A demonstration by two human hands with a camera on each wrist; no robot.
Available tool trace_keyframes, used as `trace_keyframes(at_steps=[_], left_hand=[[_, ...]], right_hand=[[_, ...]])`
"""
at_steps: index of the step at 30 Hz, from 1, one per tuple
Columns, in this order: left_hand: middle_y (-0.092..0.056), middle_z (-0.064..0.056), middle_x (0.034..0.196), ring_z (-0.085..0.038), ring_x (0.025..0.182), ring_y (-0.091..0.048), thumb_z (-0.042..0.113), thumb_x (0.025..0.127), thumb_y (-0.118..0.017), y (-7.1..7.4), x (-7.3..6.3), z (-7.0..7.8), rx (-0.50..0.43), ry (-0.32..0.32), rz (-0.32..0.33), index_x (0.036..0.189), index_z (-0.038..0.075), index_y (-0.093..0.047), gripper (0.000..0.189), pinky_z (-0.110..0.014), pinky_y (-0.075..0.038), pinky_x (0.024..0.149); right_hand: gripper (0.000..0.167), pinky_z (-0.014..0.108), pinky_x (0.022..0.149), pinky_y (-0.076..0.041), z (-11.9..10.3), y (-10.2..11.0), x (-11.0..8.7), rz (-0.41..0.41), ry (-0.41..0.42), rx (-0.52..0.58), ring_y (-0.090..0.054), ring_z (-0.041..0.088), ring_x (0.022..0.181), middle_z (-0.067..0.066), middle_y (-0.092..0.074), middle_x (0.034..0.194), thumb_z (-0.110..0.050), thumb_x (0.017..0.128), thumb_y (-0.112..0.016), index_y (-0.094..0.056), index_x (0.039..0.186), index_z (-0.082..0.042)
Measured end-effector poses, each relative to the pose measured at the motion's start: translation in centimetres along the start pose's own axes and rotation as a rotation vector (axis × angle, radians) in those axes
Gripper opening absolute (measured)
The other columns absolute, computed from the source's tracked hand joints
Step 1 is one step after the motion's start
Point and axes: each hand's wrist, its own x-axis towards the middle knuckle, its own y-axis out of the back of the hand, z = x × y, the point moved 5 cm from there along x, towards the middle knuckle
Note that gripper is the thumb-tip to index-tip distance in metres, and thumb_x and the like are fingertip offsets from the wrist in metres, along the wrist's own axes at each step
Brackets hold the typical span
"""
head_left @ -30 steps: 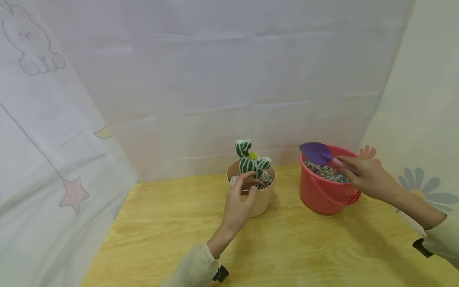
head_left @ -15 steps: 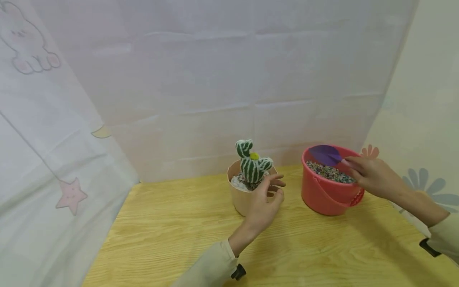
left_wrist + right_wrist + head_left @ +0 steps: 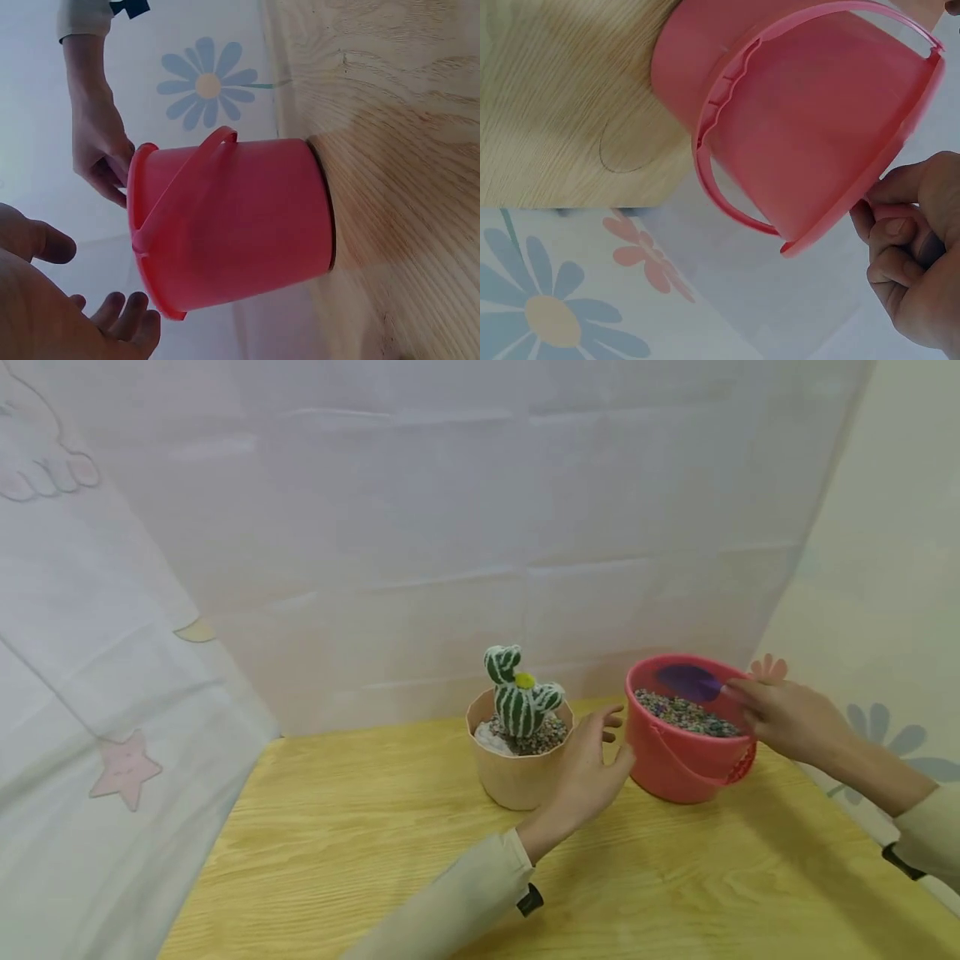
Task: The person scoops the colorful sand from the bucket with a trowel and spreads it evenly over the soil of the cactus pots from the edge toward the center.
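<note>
Pink-handled, purple-bladed trowel [image 3: 688, 682], gripped in curled right hand [image 3: 791, 718], blade inside round red plastic bucket [image 3: 675, 768] of gravel [image 3: 682, 713]; left hand [image 3: 591, 777] empty, fingers loosely parted, between bucket and beige pot [image 3: 510, 783] on wood-grain table [image 3: 337, 827].

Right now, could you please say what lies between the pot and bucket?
In the head view, the left hand appears there, partly covering the pot.
</note>
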Motion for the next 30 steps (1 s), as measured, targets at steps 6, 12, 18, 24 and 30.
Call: trace_keyframes(at_steps=[6,12,18,24,30], left_hand=[[-0.052,-0.004,0.136,-0.018,0.116,-0.054,0.027,0.096,-0.062,-2.0,1.9,-0.6,-0.036,0.089,0.025,0.155,0.017,-0.040,0.063,-0.031,-0.049,0.091],[-0.041,-0.001,0.151,-0.017,0.133,-0.045,0.039,0.092,-0.072,-3.8,3.0,-1.3,-0.072,0.148,0.055,0.163,0.031,-0.017,0.090,-0.052,-0.043,0.102],[-0.035,-0.005,0.158,-0.024,0.142,-0.037,0.046,0.090,-0.074,-5.9,4.4,-2.9,-0.187,0.251,0.124,0.164,0.029,-0.014,0.097,-0.055,-0.037,0.109],[-0.038,0.001,0.156,-0.026,0.141,-0.041,0.048,0.091,-0.073,-7.3,5.7,-5.0,-0.340,0.285,0.173,0.162,0.033,-0.024,0.087,-0.046,-0.040,0.108],[-0.039,0.006,0.156,-0.022,0.142,-0.038,0.049,0.089,-0.075,-7.5,6.6,-6.0,-0.333,0.268,0.147,0.160,0.039,-0.030,0.085,-0.045,-0.040,0.108]], right_hand=[[0.018,0.032,0.047,-0.030,1.0,-0.6,0.4,-0.088,-0.076,-0.032,-0.036,0.010,0.052,-0.004,-0.047,0.069,0.003,0.087,-0.065,-0.061,0.098,-0.011],[0.011,0.034,0.045,-0.033,1.9,-0.8,0.7,-0.181,-0.149,-0.056,-0.040,0.015,0.052,0.000,-0.048,0.073,-0.001,0.090,-0.064,-0.059,0.094,-0.009],[0.015,0.037,0.043,-0.036,2.4,-1.5,1.4,-0.268,-0.173,-0.108,-0.043,0.017,0.052,0.001,-0.053,0.074,-0.001,0.080,-0.071,-0.064,0.090,-0.010],[0.008,0.042,0.044,-0.042,2.2,-1.8,2.5,-0.324,-0.219,-0.106,-0.047,0.018,0.055,-0.002,-0.055,0.068,-0.005,0.080,-0.073,-0.066,0.082,-0.010],[0.008,0.044,0.045,-0.044,2.1,-1.2,2.9,-0.371,-0.230,-0.100,-0.059,0.025,0.064,0.010,-0.064,0.078,-0.001,0.078,-0.068,-0.067,0.080,-0.009]])
